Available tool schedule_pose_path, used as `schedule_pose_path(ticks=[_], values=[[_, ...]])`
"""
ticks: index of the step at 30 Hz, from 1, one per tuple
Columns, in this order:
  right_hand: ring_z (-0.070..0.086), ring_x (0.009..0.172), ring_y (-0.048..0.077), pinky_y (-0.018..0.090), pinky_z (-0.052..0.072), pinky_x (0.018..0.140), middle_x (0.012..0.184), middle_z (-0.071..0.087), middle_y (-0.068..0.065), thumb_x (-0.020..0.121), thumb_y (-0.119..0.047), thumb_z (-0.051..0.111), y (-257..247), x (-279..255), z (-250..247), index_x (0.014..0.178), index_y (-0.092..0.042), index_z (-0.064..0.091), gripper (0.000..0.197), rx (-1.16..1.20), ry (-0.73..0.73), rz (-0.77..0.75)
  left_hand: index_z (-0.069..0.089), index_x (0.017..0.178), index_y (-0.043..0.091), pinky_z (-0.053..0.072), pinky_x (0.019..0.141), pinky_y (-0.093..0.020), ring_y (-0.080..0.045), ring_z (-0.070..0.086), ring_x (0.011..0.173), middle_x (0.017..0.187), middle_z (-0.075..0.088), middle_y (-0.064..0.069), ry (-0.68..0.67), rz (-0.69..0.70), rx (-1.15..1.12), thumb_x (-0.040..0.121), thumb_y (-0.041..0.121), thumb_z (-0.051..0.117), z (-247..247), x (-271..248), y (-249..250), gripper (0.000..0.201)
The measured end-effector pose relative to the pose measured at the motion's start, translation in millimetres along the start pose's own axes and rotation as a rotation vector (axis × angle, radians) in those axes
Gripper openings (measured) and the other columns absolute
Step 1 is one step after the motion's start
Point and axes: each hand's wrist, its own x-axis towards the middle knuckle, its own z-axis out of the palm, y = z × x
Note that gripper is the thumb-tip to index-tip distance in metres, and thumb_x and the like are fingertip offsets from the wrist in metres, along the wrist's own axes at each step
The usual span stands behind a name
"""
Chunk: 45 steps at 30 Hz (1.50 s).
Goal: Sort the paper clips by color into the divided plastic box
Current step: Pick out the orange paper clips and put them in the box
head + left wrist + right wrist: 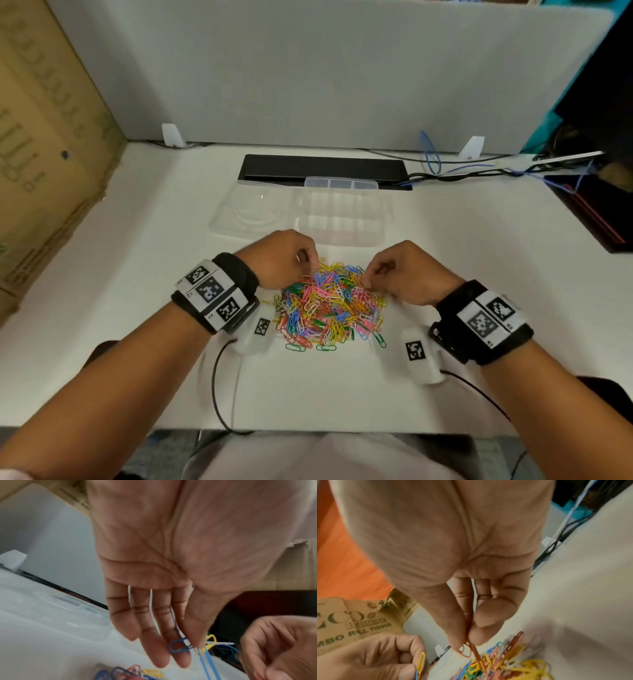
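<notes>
White desk surface [445, 240] bounded at the far edge by a grey partition panel [325, 68], with a cardboard carton [44, 154] standing at the left edge. Landmark: the mixed pile of coloured paper clips [330, 305], lying loose on the desk directly in front of the person. Beyond the pile, apart from it, sits the clear divided plastic box [342, 219], its lid [250, 212] folded open flat to the box's left; no clips can be seen in its compartments. Behind the box lies a black bar [322, 168], and cables [479, 164] trail to the right of that.

Left hand [281, 260] is over the far left edge of the pile. In the left wrist view its thumb and forefinger pinch blue paper clips [178, 645] along with a yellow clip [211, 641]; the other fingers [150, 635] extend loosely downward.

Right hand [400, 274] is over the far right edge of the pile. In the right wrist view its thumb and forefinger pinch an orange-red paper clip [467, 649], which hangs just above the pile, its lower end among the heaped clips; the remaining fingers are curled into the palm.

Both wrists carry black straps with printed marker tags [212, 294], and each camera unit's lead runs off the near desk edge.
</notes>
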Motion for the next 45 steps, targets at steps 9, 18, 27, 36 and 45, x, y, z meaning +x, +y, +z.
schedule_pose_path(ticks=[9,18,27,36,45], values=[[0.064,0.067,0.013,0.034,0.056,0.072,0.069,0.069,-0.009,0.086,-0.002,0.057,13,-9,8,0.087,-0.026,0.072,0.029,-0.023,0.077,-0.004,0.075,0.094,0.014,0.053,0.067,-0.02,-0.008,0.069,0.067,0.078,0.073,-0.003,0.029,-0.053,-0.181,0.088,0.009,0.07,13,-4,-9,0.009],[0.06,0.067,0.011,0.034,0.055,0.075,0.069,0.066,-0.011,0.08,-0.012,0.069,3,-9,13,0.084,-0.031,0.076,0.021,-0.238,0.007,-0.044,0.073,0.099,0.015,0.055,0.08,-0.03,-0.013,0.071,0.08,0.085,0.075,0.0,0.046,-0.087,-0.288,0.09,0.005,0.065,19,0,-6,0.016],[0.056,0.066,0.005,0.026,0.045,0.068,0.064,0.06,-0.015,0.083,-0.013,0.067,9,-5,13,0.078,-0.027,0.074,0.016,-0.301,-0.013,-0.03,0.077,0.097,0.016,0.048,0.07,-0.015,0.005,0.059,0.064,0.089,0.073,0.003,0.089,0.008,-0.229,0.087,0.008,0.069,30,4,25,0.015],[0.058,0.05,0.009,0.025,0.048,0.051,0.063,0.067,0.004,0.088,0.003,0.065,10,-11,4,0.081,-0.007,0.07,0.014,0.194,0.001,-0.041,0.076,0.092,0.01,0.057,0.077,-0.029,-0.023,0.071,0.078,0.079,0.074,-0.008,0.154,0.02,-0.432,0.086,0.011,0.073,51,3,39,0.007],[0.061,0.069,0.007,0.027,0.051,0.073,0.067,0.066,-0.013,0.079,-0.009,0.071,13,-11,1,0.075,-0.028,0.074,0.019,-0.194,0.011,-0.003,0.073,0.089,0.006,0.058,0.083,-0.037,-0.016,0.072,0.074,0.078,0.074,-0.007,0.183,-0.079,-0.494,0.08,-0.001,0.075,38,0,18,0.011]])
